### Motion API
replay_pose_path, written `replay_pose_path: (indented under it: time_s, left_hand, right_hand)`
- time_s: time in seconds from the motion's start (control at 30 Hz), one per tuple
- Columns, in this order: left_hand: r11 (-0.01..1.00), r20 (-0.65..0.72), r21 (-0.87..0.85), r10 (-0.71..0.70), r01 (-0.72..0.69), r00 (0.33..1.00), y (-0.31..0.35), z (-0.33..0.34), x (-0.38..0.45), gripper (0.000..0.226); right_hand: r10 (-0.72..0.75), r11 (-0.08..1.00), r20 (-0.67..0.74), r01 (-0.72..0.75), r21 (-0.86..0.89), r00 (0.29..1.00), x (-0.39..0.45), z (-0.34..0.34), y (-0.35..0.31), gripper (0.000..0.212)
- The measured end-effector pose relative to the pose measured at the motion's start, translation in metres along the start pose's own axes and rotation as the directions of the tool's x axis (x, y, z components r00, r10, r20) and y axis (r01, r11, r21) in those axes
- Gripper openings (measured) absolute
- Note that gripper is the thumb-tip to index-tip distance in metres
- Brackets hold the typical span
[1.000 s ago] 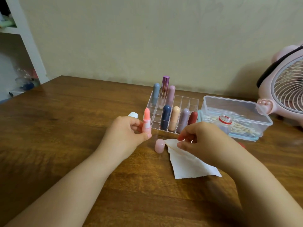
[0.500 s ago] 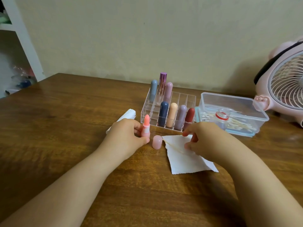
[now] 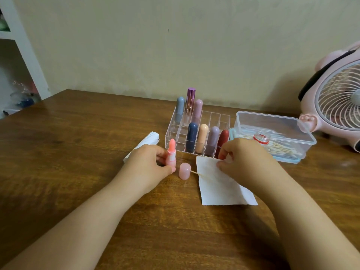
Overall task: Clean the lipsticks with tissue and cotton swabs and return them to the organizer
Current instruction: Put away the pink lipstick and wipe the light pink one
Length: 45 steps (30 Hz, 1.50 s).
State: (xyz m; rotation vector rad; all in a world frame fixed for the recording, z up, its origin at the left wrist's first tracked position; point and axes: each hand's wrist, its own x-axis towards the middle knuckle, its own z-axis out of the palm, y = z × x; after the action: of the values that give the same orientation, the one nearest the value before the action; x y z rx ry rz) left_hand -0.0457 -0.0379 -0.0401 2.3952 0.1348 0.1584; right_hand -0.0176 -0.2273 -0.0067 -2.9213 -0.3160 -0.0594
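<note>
My left hand (image 3: 148, 162) grips an open pink lipstick (image 3: 171, 152) upright, its base on the table. Its pink cap (image 3: 184, 171) stands just to the right. My right hand (image 3: 245, 158) pinches the top edge of a white tissue (image 3: 220, 186) that lies flat on the table. A thin swab stick (image 3: 194, 172) pokes out from under the tissue's left edge. Behind them stands the clear organizer (image 3: 214, 117) with several capped lipsticks in it.
A clear box (image 3: 272, 121) of cotton swabs with a small red-rimmed bottle (image 3: 262, 138) sits at right. A pink fan (image 3: 335, 102) stands at far right. A folded white tissue pack (image 3: 150, 139) lies behind my left hand. A white shelf (image 3: 19, 55) is far left.
My left hand has lowered the lipstick until it stands on the table. My right hand has spread the tissue flatter and moved to its top edge; the swab stick now shows.
</note>
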Motion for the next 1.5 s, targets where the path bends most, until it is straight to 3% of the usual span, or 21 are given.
replay_pose_path:
  time_s: [0.13,0.33,0.5,0.6,0.77,0.87,1.07,1.13,1.23,1.33,1.5]
  left_hand:
    - [1.0,-0.038,-0.016,0.021,-0.021,0.999,0.0,-0.003,-0.002,0.008]
    - [0.993,-0.109,-0.113,0.02,-0.033,0.994,0.003,-0.006,-0.003,0.015]
    - [0.977,-0.156,-0.207,0.013,-0.046,0.988,0.002,-0.008,-0.005,0.011]
    - [0.953,-0.171,-0.29,0.036,-0.085,0.985,0.004,-0.009,-0.006,0.011]
    - [0.795,-0.062,-0.598,0.088,-0.108,0.994,0.009,-0.012,-0.01,0.01]
    - [0.724,-0.007,-0.685,0.109,-0.084,0.994,0.013,-0.013,-0.012,0.014]
    - [0.679,-0.001,-0.728,0.132,-0.091,0.991,0.014,-0.015,-0.014,0.036]
    - [0.67,-0.015,-0.733,0.154,-0.116,0.988,0.014,-0.015,-0.014,0.034]
    - [0.654,-0.017,-0.748,0.158,-0.117,0.987,0.014,-0.016,-0.015,0.023]
    - [0.657,-0.004,-0.744,0.177,-0.121,0.984,0.015,-0.015,-0.016,0.021]
    - [0.641,-0.02,-0.753,0.208,-0.152,0.978,0.016,-0.013,-0.017,0.019]
  right_hand:
    - [-0.057,0.998,-0.208,0.049,-0.045,0.976,-0.003,-0.003,0.0,0.01]
    - [-0.05,0.999,-0.334,0.054,0.005,0.941,-0.006,-0.007,-0.003,0.005]
    - [-0.034,0.99,-0.49,0.097,0.103,0.871,-0.007,-0.008,-0.002,0.03]
    - [0.0,0.967,-0.561,0.144,0.211,0.827,-0.007,-0.008,-0.003,0.029]
    - [-0.033,0.752,-0.408,0.292,0.591,0.912,-0.011,0.001,-0.021,0.025]
    - [-0.089,0.637,-0.29,0.278,0.719,0.953,-0.014,0.009,-0.03,0.025]
    - [-0.172,0.547,-0.185,0.25,0.799,0.968,-0.02,0.01,-0.036,0.021]
    - [-0.176,0.515,-0.202,0.265,0.815,0.963,-0.023,0.007,-0.04,0.006]
    - [-0.148,0.445,-0.242,0.283,0.85,0.959,-0.023,0.006,-0.041,0.04]
    - [-0.089,0.435,-0.282,0.292,0.852,0.955,-0.022,0.008,-0.041,0.05]
    - [-0.066,0.332,-0.22,0.23,0.915,0.973,-0.019,0.013,-0.038,0.012]
